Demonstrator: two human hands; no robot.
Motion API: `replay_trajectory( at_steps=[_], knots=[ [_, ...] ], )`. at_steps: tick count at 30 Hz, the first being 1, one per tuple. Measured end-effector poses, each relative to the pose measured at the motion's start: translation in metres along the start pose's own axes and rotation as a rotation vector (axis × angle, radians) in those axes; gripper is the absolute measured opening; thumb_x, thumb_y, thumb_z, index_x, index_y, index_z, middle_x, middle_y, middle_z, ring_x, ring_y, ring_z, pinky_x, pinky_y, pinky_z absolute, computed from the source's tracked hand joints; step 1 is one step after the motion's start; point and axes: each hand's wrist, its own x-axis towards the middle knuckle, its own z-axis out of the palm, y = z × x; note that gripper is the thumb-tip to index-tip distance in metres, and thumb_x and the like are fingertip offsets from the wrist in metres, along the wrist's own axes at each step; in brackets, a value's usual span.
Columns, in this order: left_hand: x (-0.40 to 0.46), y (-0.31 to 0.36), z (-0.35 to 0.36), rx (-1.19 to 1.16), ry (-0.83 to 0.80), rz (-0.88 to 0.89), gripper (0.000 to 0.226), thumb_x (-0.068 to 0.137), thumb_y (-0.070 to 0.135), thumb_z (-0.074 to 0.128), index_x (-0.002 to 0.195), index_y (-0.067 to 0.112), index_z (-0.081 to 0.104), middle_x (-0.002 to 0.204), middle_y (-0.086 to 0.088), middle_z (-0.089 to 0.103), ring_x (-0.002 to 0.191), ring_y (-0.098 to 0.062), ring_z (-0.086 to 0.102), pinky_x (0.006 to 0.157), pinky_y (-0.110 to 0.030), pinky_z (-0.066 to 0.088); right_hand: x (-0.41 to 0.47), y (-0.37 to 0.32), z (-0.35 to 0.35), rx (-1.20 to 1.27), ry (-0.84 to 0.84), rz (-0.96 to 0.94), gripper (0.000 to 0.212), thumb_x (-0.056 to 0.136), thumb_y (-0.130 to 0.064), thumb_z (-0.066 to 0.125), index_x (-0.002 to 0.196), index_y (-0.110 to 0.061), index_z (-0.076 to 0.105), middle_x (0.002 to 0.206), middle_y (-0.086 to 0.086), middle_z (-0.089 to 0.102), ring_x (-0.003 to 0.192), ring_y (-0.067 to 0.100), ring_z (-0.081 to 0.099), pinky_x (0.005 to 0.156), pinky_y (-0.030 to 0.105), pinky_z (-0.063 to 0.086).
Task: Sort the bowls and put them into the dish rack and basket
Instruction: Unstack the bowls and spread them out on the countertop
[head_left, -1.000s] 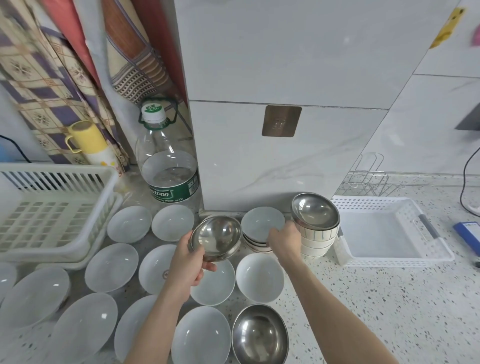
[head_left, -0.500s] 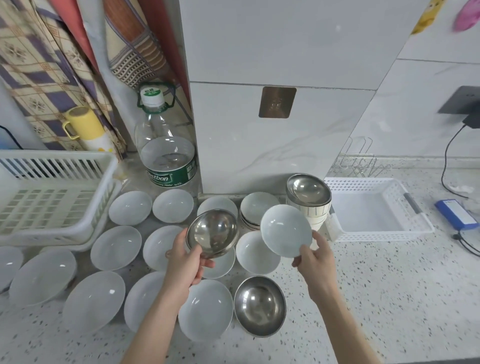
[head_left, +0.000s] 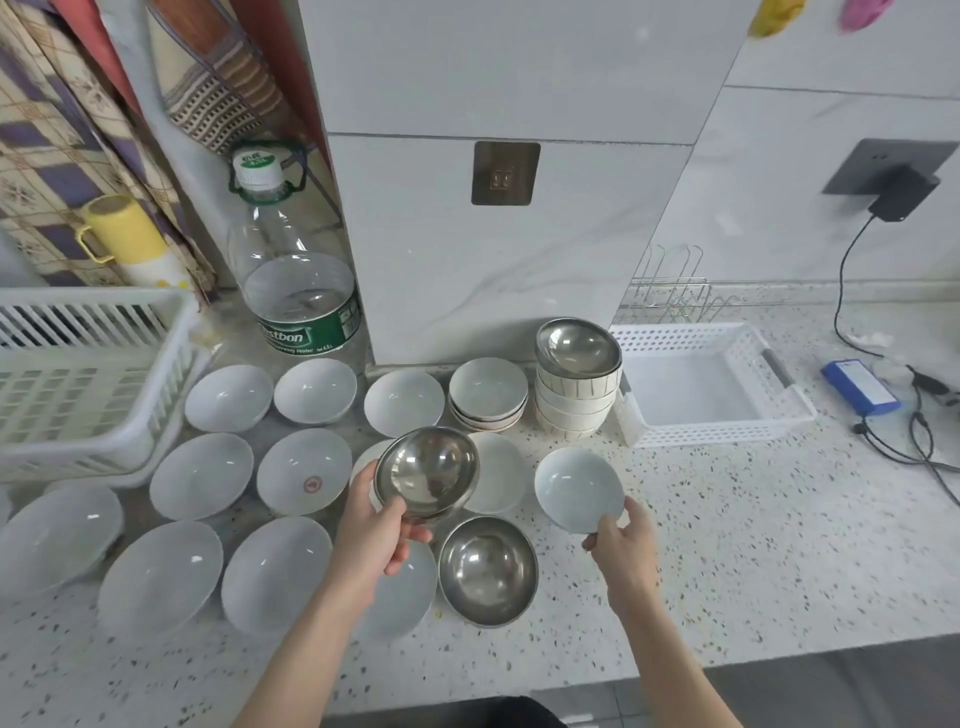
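The left hand (head_left: 371, 540) grips a shiny steel bowl (head_left: 427, 478), the right hand (head_left: 621, 540) pinches a white bowl (head_left: 578, 488); both tilt open toward six o'clock

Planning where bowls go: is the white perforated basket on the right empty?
Empty: the white perforated plastic basket shows only its bare floor.

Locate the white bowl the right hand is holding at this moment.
In the head view the white bowl sits right of centre, pinched by the right hand above the counter, in front of the white basket.
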Motion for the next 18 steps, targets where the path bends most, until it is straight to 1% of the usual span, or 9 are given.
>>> replay_trajectory(
  at_steps=[2, 7, 10, 13, 16, 17, 18],
  knots=[
    [0.0, -0.001, 0.012, -0.018, 0.025, 0.001, 0.046, 0.097, 0.008, 0.043, 0.127, 0.043, 0.042, 0.07, -0.012, 0.073, 0.048, -0.012, 0.063, 0.034, -0.018, 0.025, 0.01, -0.002, 0.0, -0.023, -0.049, -0.003, 0.052, 0.093, -0.01, 0.042, 0.144, -0.017, 0.039, 0.072, 0.01, 0.066, 0.065, 0.018, 0.063, 0.062, 0.034, 0.05],
    [0.0, -0.005, 0.042, -0.037, 0.048, 0.003, 0.042, 0.098, 0.009, 0.043, 0.124, 0.041, 0.045, 0.067, -0.015, 0.07, 0.045, -0.012, 0.059, 0.033, -0.02, 0.025, 0.032, -0.003, -0.003, -0.061, -0.149, 0.0, 0.054, 0.092, -0.008, 0.041, 0.144, -0.019, 0.038, 0.074, 0.01, 0.065, 0.063, 0.016, 0.061, 0.057, 0.032, 0.05],
    [-0.001, -0.008, 0.056, -0.042, 0.061, -0.002, 0.044, 0.098, 0.006, 0.042, 0.125, 0.041, 0.043, 0.075, -0.018, 0.069, 0.04, -0.009, 0.056, 0.033, -0.019, 0.025, 0.04, -0.001, -0.006, -0.081, -0.2, -0.017, 0.056, 0.091, -0.007, 0.04, 0.146, -0.02, 0.036, 0.075, 0.01, 0.066, 0.063, 0.016, 0.061, 0.057, 0.033, 0.05],
    [-0.003, -0.012, 0.067, -0.032, 0.076, -0.014, 0.047, 0.097, 0.005, 0.04, 0.125, 0.042, 0.04, 0.08, -0.02, 0.07, 0.042, -0.01, 0.059, 0.032, -0.019, 0.027, 0.045, 0.0, -0.009, -0.084, -0.231, -0.025, 0.058, 0.091, -0.008, 0.039, 0.146, -0.023, 0.035, 0.071, 0.007, 0.067, 0.064, 0.013, 0.063, 0.056, 0.029, 0.048],
    [-0.004, -0.014, 0.074, -0.014, 0.086, -0.018, 0.049, 0.098, 0.006, 0.041, 0.128, 0.044, 0.038, 0.084, -0.02, 0.071, 0.045, -0.011, 0.061, 0.031, -0.02, 0.029, 0.047, 0.002, -0.012, -0.063, -0.263, -0.024, 0.055, 0.094, -0.012, 0.042, 0.146, -0.026, 0.034, 0.071, 0.006, 0.069, 0.058, 0.006, 0.06, 0.052, 0.024, 0.046],
    [-0.004, -0.015, 0.076, -0.006, 0.088, -0.019, 0.049, 0.098, 0.006, 0.042, 0.128, 0.045, 0.038, 0.084, -0.019, 0.071, 0.043, -0.01, 0.06, 0.031, -0.019, 0.03, 0.047, 0.001, -0.013, -0.059, -0.273, -0.022, 0.055, 0.095, -0.016, 0.045, 0.148, -0.025, 0.032, 0.071, 0.005, 0.07, 0.057, 0.005, 0.058, 0.053, 0.025, 0.047],
    [-0.004, -0.016, 0.079, 0.01, 0.086, -0.02, 0.049, 0.098, 0.007, 0.043, 0.127, 0.046, 0.037, 0.082, -0.017, 0.072, 0.041, -0.01, 0.058, 0.031, -0.02, 0.03, 0.046, 0.0, -0.015, -0.063, -0.279, -0.019, 0.057, 0.096, -0.022, 0.047, 0.15, -0.024, 0.028, 0.071, 0.004, 0.071, 0.06, 0.006, 0.058, 0.059, 0.027, 0.049]
  ],
)
